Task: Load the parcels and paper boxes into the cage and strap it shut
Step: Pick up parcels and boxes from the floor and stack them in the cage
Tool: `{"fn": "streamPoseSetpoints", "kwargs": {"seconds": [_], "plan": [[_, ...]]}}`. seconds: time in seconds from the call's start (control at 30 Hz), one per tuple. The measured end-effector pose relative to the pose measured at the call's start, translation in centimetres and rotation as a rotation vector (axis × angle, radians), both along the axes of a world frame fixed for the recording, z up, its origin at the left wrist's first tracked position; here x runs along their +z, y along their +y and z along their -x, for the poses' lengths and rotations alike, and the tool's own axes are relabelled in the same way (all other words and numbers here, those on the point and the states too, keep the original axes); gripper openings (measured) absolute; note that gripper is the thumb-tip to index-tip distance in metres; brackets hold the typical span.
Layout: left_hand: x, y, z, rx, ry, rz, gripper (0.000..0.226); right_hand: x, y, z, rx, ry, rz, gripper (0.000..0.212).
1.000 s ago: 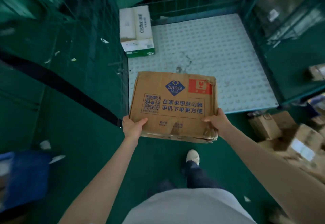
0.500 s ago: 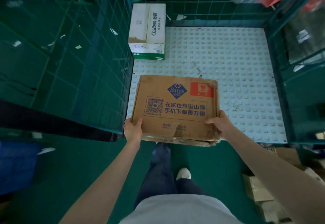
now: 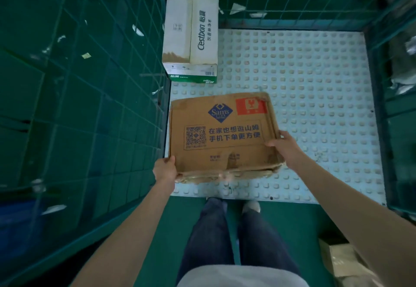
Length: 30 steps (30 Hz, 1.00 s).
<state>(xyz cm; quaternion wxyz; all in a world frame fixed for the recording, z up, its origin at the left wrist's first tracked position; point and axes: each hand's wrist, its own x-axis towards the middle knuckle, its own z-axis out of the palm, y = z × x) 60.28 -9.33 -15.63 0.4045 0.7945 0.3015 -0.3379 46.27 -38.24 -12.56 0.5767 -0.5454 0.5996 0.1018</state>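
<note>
Brown crumpled cardboard box (image 3: 221,138) is held mid-frame over the studded pale cage floor (image 3: 304,84), our left hand (image 3: 165,169) and right hand (image 3: 284,149) gripping its near corners. We fear its sagging edge buckling and slipping.

cardboard box (image 3: 221,138): brown; blue diamond logo, red sq. label w/ white mark, dk blue QR code + lettering inside thin blue frame.
white carton (image 3: 191,39): off-white top, dk grey lettering, brownish stain at near end; green strip along btm edge.
cage mesh (image 3: 90,84): green wire, sq. grid.
cage floor (image 3: 304,84): pale blue-grey, even rows of raised studs.
ground (image 3: 171,230): plain dk green.
trousers (image 3: 209,241): dk blue.
shoe (image 3: 251,206): white.
shirt (image 3: 236,277): lt grey.
</note>
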Motion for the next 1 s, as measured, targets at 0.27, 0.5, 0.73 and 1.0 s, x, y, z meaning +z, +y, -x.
{"fn": "streamPoseSetpoints", "kwargs": {"seconds": [0.27,0.5,0.73,1.0], "plan": [[-4.0,-4.7,0.2,0.289,0.055,0.081,0.025,-4.8,-2.0,-6.6,0.214,0.085,0.148,0.072],[-10.6,-7.8,3.5,0.334,0.027,0.204,0.023,-11.2,1.1,-9.0,0.275,0.048,-0.276,0.043],[-15.1,-8.1,3.0,0.136,0.18,0.236,0.024,-16.0,3.1,-9.4,0.321,0.055,-0.354,0.047],[-15.7,-6.5,-1.1,0.435,0.047,0.306,0.063,-17.5,4.9,-12.0,0.34,-0.012,-0.374,0.06]]}}
